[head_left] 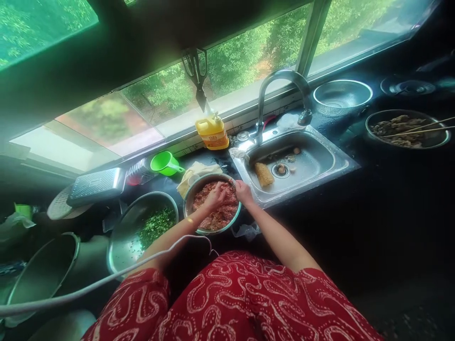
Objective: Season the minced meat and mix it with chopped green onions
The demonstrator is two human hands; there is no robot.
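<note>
Presently I see my left hand point(216, 195) buried in minced meat point(216, 213), fingers curled into it; my right hand point(243, 191) clasps the bowl point(199, 187) rim just right of it.

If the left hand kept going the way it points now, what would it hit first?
Left hand is already in the reddish minced meat in the round steel bowl, pointing up-right. It would probably meet the right hand at the bowl's far rim first; depth unclear.

The only lettering here sits on the red label of the yellow bottle point(212, 133) by the window sill, upper middle of the frame, too small to read.
</note>
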